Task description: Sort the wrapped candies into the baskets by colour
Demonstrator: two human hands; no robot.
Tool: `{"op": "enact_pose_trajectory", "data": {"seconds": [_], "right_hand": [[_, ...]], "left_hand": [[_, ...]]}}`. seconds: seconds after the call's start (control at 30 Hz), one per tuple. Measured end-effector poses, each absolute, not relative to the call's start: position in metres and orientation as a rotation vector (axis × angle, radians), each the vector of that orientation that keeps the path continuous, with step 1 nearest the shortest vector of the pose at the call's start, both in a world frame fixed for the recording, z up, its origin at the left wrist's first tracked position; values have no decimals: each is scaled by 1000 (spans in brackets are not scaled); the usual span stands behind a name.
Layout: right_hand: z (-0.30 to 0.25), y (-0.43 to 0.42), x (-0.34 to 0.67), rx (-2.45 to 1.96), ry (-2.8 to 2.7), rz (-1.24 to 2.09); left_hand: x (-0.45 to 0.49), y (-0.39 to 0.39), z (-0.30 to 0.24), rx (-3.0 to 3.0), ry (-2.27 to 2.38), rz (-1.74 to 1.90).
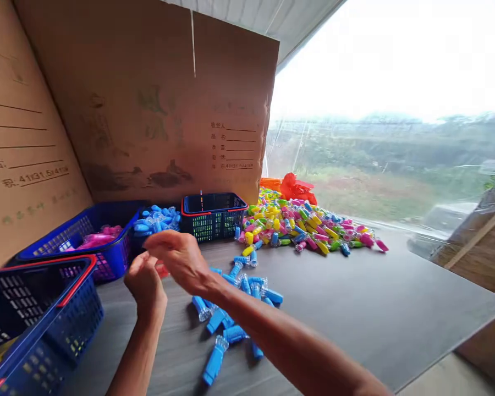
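Note:
My right hand (180, 261) reaches across the table with its fingers curled. Just below and left of it is my left hand (145, 279), fingers also bent closed. The two hands meet, and whatever lies between their fingers is hidden. Several small blue plastic pieces with clear, flared ends (215, 360) lie scattered on the table beside and under my right forearm. A heap of similar blue pieces (157, 219) sits just behind my hands. A small red patch (161, 269) shows behind my left fingers; I cannot tell what it is.
A dark blue basket with a red handle (82, 297) stands at the near left. Behind it, a blue basket (119, 253) holds pink pieces. Another dark basket (214, 220) stands by the cardboard wall (169, 110). Mixed coloured pieces (305, 225) pile up on the grey table (355, 308).

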State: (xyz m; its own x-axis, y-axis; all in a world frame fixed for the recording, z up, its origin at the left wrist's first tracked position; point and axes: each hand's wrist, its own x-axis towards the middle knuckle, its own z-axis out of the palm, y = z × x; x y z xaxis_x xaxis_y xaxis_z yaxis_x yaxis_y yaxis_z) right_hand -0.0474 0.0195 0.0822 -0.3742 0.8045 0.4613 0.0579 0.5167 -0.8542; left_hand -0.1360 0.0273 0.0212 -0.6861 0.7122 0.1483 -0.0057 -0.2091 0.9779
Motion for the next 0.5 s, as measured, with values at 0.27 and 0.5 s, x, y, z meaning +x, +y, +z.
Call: {"op": "enact_pose_trajectory", "data": {"seconds": [0.27,0.5], "right_hand": [[52,120,150,-1701,-1915,110],[29,196,169,-1739,-2222,-6]], "left_hand": [[-112,35,3,1314,1709,1158],[-125,47,-24,1549,1773,1031]]}}
